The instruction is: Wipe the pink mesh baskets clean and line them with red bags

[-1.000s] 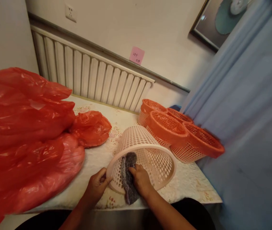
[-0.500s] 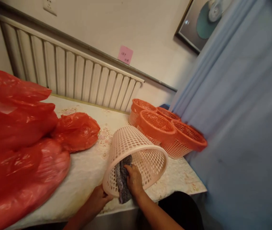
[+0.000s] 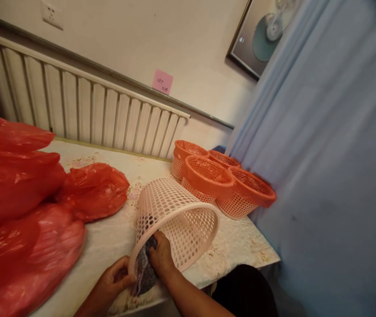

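Note:
A pale pink perforated plastic wastebasket lies on its side on the table, its mouth turned toward me. My left hand pinches the basket's rim at the lower left. Inside the mouth, my right hand is closed on a dark grey cloth and presses it against the inner left wall. Part of the cloth hangs out over the rim beside my left fingers. Some fingertips of the right hand are hidden by the cloth and rim.
Several baskets lined with red bags stand at the back right. Red plastic bags are heaped on the left of the flower-patterned table. Behind runs a white radiator; a blue curtain hangs on the right.
My right hand has moved the cloth left and lower along the basket's inner wall. My left hand's hold on the rim has shifted upward. The whole view has swung slightly.

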A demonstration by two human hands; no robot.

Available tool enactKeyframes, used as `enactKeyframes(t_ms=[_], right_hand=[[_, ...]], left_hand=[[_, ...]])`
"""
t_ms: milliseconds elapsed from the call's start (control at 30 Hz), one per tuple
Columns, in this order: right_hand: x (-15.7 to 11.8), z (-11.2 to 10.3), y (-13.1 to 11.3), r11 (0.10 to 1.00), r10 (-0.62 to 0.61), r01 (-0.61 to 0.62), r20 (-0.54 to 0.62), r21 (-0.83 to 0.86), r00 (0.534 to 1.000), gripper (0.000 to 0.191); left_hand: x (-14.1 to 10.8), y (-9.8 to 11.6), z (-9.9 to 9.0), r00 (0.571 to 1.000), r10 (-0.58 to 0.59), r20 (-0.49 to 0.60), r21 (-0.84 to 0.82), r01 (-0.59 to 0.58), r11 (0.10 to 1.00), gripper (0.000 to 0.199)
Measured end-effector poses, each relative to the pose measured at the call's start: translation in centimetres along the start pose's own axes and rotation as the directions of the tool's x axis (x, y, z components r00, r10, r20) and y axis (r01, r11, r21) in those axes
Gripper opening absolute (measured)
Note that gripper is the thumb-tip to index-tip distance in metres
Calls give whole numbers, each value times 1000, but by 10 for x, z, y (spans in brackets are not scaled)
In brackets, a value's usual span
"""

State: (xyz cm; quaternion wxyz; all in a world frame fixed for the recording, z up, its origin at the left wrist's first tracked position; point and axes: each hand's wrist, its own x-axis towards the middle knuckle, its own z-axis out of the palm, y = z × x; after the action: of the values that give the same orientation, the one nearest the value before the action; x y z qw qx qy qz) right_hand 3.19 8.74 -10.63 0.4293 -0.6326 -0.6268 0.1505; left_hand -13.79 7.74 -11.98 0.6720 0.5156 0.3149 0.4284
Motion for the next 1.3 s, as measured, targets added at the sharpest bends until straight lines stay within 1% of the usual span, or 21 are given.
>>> enactKeyframes(t_ms=[67,167,233,333,433,500,567,633,733,767,833,900,967,1067,1133,1200,1300], right_hand=[[4,-1,0,999,19,-19,0,25,1000,58],[7,-4,1,996,44,-46,21,71,999,57],[7,-7,1,994,57,-59,28,96,998,58],[2,-12,2,998,13,-16,49,60,999,61],[-5,-20,7,993,-68,80,140,-83,988,63],[-9,-28,12,968,-85,130,205,-216,975,61],[-11,-38,18,917,-76,168,256,-362,964,55],[-10,-53,26,844,-76,227,311,-485,947,45],[-7,-78,37,731,-81,313,378,-606,922,29],[-6,-85,41,705,-77,323,385,-631,920,26],[-6,-95,46,686,-61,306,367,-660,928,24],[-7,-96,48,695,-44,261,323,-670,945,26],[-9,-89,49,707,-25,207,268,-677,963,29],[-11,-73,46,753,28,88,165,-652,986,40],[-11,-63,41,814,74,3,109,-582,991,48],[-10,-55,34,877,105,-50,88,-477,991,53],[-6,-43,21,954,112,-80,94,-288,989,57]], left_hand=[[1,-7,9,999,-29,15,9,29,1000,45],[4,-16,22,991,-100,84,25,98,995,52],[7,-20,26,982,-143,120,35,140,990,52],[10,-27,25,981,-167,98,71,160,985,42],[11,-32,22,987,-152,53,116,145,983,33],[13,-31,20,986,-154,61,144,144,979,31],[15,-28,17,982,-166,88,190,147,971,30],[17,-22,13,979,-183,92,256,155,954,30],[21,-16,4,981,-192,33,295,174,940,36],[23,-15,1,982,-190,14,286,178,942,39],[25,-14,-2,987,-162,-26,246,163,955,44],[27,-15,-1,989,-138,-48,206,145,968,47],[27,-18,5,988,-147,-41,198,152,968,51],[27,-26,17,982,-187,1,276,180,944,54],[27,-29,24,983,-184,28,339,163,926,53],[25,-28,27,989,-149,20,382,130,915,52],[17,-15,22,999,-39,-34,434,50,900,50]])
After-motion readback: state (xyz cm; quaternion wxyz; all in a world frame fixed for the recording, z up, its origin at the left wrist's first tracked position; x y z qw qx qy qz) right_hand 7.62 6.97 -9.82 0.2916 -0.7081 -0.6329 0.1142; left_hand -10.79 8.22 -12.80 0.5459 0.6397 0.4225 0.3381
